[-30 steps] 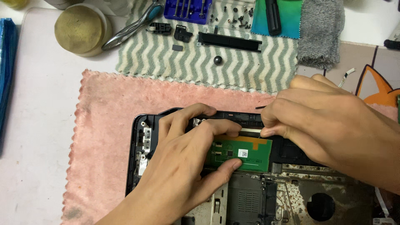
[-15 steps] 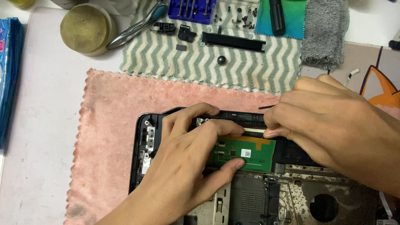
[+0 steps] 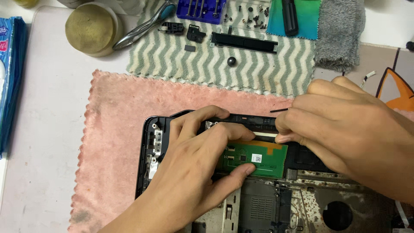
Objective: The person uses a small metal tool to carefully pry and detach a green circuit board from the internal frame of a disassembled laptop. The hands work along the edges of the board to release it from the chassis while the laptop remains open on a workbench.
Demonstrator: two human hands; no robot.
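Note:
A black laptop chassis [image 3: 148, 149] lies opened on a pink towel [image 3: 116, 129]. A green circuit board [image 3: 267, 155] sits in its upper middle. My left hand [image 3: 189, 172] grips this board, thumb against its lower edge and fingers over its upper edge and the chassis rim. My right hand [image 3: 345, 129] comes in from the right, fingers pinched at the board's upper right corner beside a white ribbon cable [image 3: 265, 133]. It holds a thin black tool [image 3: 279, 111], of which only the tip shows.
A grey zigzag cloth [image 3: 207, 60] behind carries black plastic parts [image 3: 243, 42], a small black ball [image 3: 231, 61], loose screws [image 3: 254, 19] and metal pliers [image 3: 144, 26]. A blue bit holder [image 3: 202, 7], a round tan lid [image 3: 89, 28], a grey cloth [image 3: 340, 34] and a blue packet [image 3: 10, 82] lie around.
Both hands stay at the same spots on the board. Only the view has shifted slightly, so everything sits a little further right in the frame.

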